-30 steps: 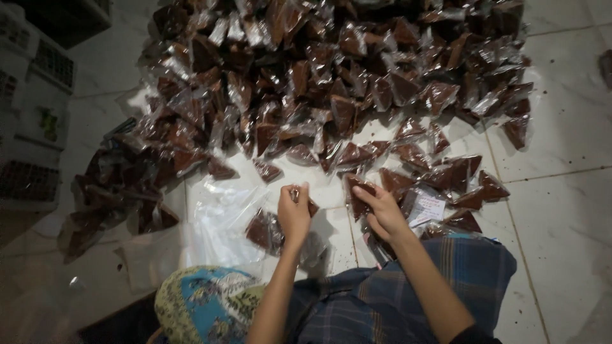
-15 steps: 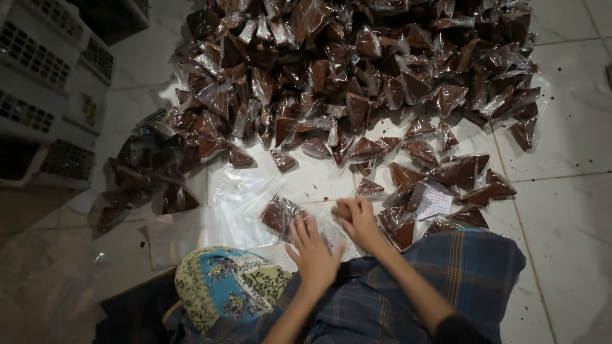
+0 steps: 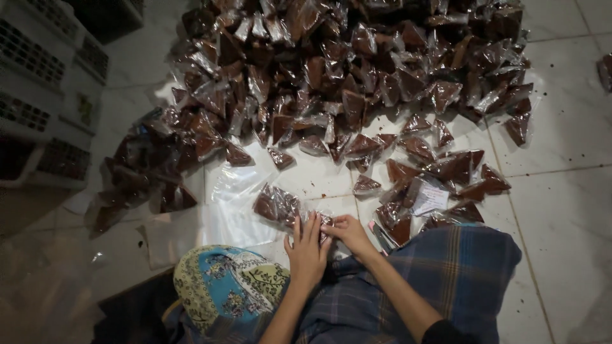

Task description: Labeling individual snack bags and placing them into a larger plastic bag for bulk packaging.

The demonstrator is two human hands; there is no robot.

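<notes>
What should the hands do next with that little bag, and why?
Probably slide the clear bag of packets closer. The left hand and right hand meet at its near end, while most of it lies farther out on the clear plastic sheet.

White tiled floor, heap of clear triangular packets of brown filling spread across it, clear plastic sheet beside, white slatted crates at left
</notes>
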